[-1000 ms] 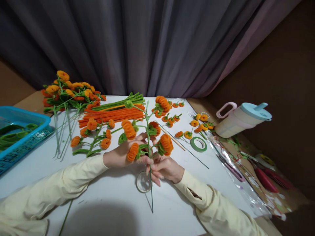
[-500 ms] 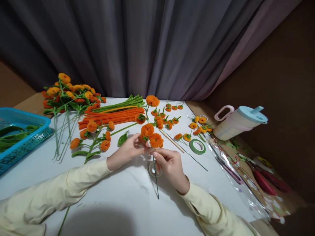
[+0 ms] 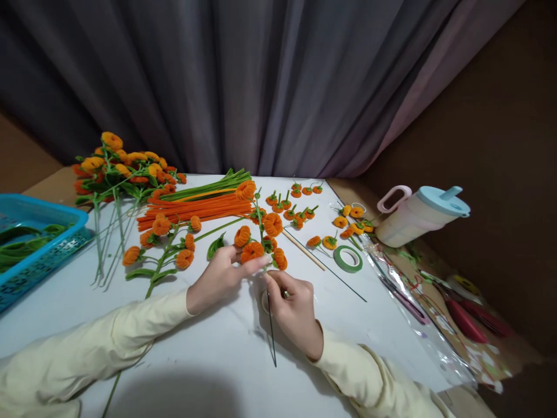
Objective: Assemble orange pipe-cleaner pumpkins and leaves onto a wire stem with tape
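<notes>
Several orange fuzzy flowers (image 3: 253, 251) stand on one upright green stem in the middle of the view. My left hand (image 3: 223, 273) is closed on this flower stem just under the blooms, its thumb pointing right. Just below and to the right, my right hand (image 3: 292, 302) pinches the stem where a thin dark green wire (image 3: 272, 341) hangs down. A roll of pale tape (image 3: 265, 302) is partly hidden behind my right fingers. One green leaf (image 3: 215, 246) lies beside my left hand.
Left: blue basket (image 3: 47, 253) of leaves, finished flower bunch (image 3: 126, 165), another flower stem (image 3: 163, 255). Behind: orange and green pipe cleaners (image 3: 200, 210). Right: loose flower heads (image 3: 314, 242), green tape roll (image 3: 348, 259), wooden stick (image 3: 307, 252), cup (image 3: 418, 217), red-handled tool (image 3: 466, 320).
The held flower stem has turned and tilted, so its blooms now spread to both sides. My right hand has moved slightly left and down, with the wire's lower end.
</notes>
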A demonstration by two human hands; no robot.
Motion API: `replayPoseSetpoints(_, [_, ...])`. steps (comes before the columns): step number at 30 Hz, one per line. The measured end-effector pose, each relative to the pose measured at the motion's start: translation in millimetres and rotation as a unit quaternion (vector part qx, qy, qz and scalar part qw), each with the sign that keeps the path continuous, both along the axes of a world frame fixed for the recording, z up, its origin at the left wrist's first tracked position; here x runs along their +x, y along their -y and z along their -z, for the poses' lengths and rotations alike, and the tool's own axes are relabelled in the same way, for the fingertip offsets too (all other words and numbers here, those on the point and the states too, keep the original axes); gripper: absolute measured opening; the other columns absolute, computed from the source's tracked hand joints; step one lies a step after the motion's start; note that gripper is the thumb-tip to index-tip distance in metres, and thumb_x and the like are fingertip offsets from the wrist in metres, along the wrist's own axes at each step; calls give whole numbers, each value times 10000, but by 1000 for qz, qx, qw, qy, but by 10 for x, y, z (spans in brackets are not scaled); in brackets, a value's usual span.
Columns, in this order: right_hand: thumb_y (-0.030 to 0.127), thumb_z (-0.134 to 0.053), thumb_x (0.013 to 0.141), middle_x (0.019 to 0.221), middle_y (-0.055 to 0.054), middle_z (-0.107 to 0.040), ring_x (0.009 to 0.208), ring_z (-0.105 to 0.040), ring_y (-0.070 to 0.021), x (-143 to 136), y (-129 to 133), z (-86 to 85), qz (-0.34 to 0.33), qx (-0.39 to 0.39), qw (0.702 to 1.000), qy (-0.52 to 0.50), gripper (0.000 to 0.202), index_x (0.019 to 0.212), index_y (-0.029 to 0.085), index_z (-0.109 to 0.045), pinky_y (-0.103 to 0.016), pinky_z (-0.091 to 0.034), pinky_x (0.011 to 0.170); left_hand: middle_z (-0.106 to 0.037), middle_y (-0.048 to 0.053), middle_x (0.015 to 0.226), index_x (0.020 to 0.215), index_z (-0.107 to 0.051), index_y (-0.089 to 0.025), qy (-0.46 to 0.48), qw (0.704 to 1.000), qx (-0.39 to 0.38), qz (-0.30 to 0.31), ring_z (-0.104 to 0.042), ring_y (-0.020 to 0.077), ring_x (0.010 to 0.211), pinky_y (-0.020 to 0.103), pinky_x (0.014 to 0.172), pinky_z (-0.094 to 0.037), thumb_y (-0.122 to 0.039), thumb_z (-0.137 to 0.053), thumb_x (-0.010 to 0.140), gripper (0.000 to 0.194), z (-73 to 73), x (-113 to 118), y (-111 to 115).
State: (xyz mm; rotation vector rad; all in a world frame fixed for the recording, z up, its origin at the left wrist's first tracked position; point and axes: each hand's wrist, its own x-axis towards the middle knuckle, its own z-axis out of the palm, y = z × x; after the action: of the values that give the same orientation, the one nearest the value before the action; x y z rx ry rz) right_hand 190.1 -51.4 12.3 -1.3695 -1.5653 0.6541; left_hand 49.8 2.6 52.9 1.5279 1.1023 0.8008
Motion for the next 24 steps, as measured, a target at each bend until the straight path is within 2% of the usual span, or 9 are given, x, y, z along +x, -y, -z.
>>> replayPoseSetpoints(5, [289, -481, 865, 443, 24, -476, 417, -389, -100, 7, -9, 16, -7, -19, 1000, -23, 270, 681, 146, -617, -224, -341, 469, -586, 14, 716, 754, -561, -136, 34, 999, -16, -37, -532, 153, 699, 246, 631, -427, -451, -530, 768, 317, -35, 17, 18])
replayPoseSetpoints(10, [328, -508, 857, 410, 43, -463, 378, -395, -96, 9, -26, 16, -10, -57, 994, -94, 255, 712, 143, -608, -220, -339, 431, -634, 51, 783, 765, -570, -139, 59, 998, -29, -26, -574, 199, 825, 270, 702, -447, -392, -554, 742, 254, -24, 7, 25])
replayPoseSetpoints(14, [338, -520, 853, 411, 47, -458, 375, -394, -91, 9, -41, 11, -13, -61, 991, -120, 260, 690, 148, -589, -217, -328, 420, -652, 45, 839, 781, -582, -155, 100, 994, -33, -9, -586, 190, 851, 267, 764, -441, -362, -532, 763, 214, -8, -33, -9])
replayPoseSetpoints(18, [355, -516, 856, 405, 49, -446, 371, -397, -90, 0, -26, 31, -25, -78, 986, -144, 276, 683, 147, -569, -214, -321, 413, -638, 32, 789, 781, -591, -151, 118, 993, -18, -10, -576, 176, 756, 270, 702, -432, -408, -448, 812, 296, 52, -127, -174])
replayPoseSetpoints(21, [376, -500, 868, 406, 51, -442, 374, -399, -90, -16, 1, 72, -61, -106, 977, -174, 291, 689, 151, -547, -212, -318, 415, -636, 43, 779, 767, -589, -148, 101, 993, -5, -55, -569, 184, 736, 269, 635, -421, -461, -394, 816, 372, 25, -197, -368])
replayPoseSetpoints(24, [386, -506, 868, 413, 57, -437, 374, -395, -83, -26, 15, 121, -109, -130, 964, -203, 293, 687, 156, -521, -207, -305, 412, -648, 60, 896, 778, -609, -148, 34, 996, 62, -59, -559, 216, 897, 286, 754, -419, -416, -436, 787, 319, -95, -232, -532])
